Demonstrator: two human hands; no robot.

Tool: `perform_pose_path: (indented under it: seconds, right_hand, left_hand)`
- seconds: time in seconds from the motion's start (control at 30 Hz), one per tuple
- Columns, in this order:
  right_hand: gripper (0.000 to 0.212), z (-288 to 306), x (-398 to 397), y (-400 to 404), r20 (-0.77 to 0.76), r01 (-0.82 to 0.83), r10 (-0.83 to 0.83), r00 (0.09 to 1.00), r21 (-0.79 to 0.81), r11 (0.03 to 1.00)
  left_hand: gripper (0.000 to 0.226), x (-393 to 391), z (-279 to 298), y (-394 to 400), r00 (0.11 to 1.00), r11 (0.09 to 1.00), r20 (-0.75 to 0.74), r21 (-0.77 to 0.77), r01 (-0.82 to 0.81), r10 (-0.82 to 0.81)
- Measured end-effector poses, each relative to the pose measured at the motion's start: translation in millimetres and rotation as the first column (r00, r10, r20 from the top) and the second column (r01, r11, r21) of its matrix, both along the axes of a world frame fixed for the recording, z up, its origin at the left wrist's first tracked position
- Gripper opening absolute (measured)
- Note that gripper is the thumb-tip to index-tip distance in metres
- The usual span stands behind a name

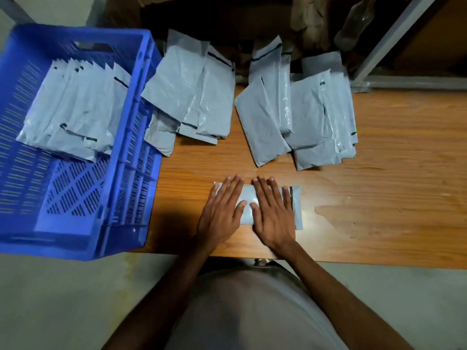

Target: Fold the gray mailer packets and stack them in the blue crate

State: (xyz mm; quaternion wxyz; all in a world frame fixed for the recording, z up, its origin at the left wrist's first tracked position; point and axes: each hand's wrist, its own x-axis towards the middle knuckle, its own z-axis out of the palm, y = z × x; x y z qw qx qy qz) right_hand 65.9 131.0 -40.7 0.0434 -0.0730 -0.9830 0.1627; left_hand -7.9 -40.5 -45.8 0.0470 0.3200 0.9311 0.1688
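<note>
A folded gray mailer packet (297, 205) lies flat near the front edge of the wooden table. My left hand (222, 210) and my right hand (273, 210) both press on it with straight, spread fingers, side by side. The blue crate (126, 157) stands at the left and overhangs the table's front edge. Inside it, several folded gray packets (73, 109) lean in a row toward the back. Two loose piles of gray packets lie further back on the table: one pile (187, 97) beside the crate, another pile (303, 112) to its right.
The wooden table (391, 185) stretches bare to the right of the piles. Its front edge runs just below my hands. Behind the table are dark shelving, a metal frame leg (394, 39) and a plastic-wrapped object (353, 24). The floor below is pale.
</note>
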Motion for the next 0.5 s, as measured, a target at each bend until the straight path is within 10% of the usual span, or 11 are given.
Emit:
perform_pose_path:
  seconds: [0.5]
  right_hand:
    - [0.06,-0.1,-2.7,-0.3,0.059,-0.001,0.003,0.998,-0.035,0.999]
  left_hand:
    - [0.06,-1.5,-5.6,2.7,0.997,1.0,0.076,-0.02,-0.021,0.023]
